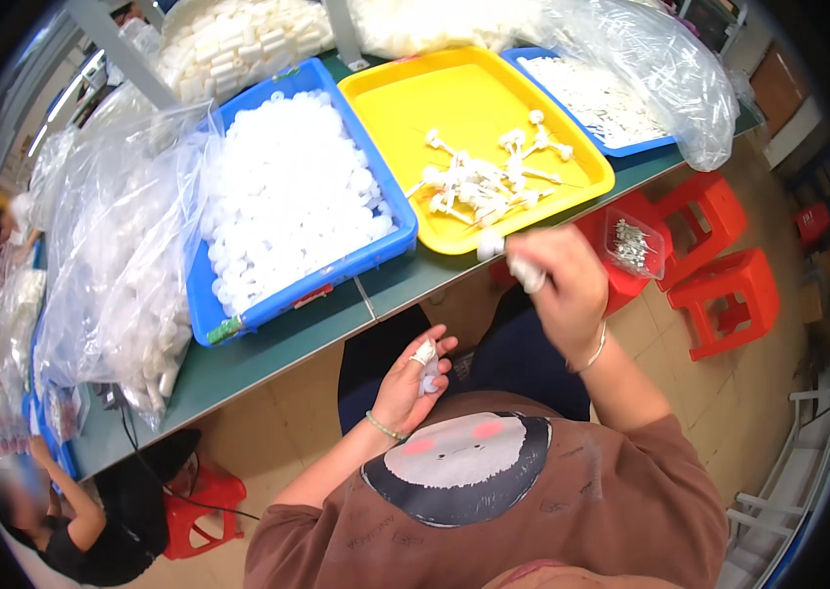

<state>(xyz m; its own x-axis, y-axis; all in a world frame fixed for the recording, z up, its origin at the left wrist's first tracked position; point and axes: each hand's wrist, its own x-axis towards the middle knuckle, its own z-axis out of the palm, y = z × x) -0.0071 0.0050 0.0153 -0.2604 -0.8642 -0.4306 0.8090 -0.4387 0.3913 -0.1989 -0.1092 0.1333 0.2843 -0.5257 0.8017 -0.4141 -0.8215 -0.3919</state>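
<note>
My left hand [403,388] is low in front of my lap, palm up, with fingers curled around a few small whitish plastic pieces [429,379]. Something white, like tape, wraps one of its fingers. Raised to the near right corner of the yellow tray [386,93], my right hand [569,280] is closed, its fingertips pinching a small white plastic piece [490,244] blurred by motion. White also shows on a finger there. In the tray lies a loose pile of white parts with round heads and thin pins [479,182].
A blue tray [327,265] heaped with white caps stands left of the yellow one. Another blue tray [636,149] holds thin white pieces. Plastic bags [106,255] crowd the green table [287,378]. Red stools [729,299] and a clear tub [633,245] stand right; a person [72,510] sits left.
</note>
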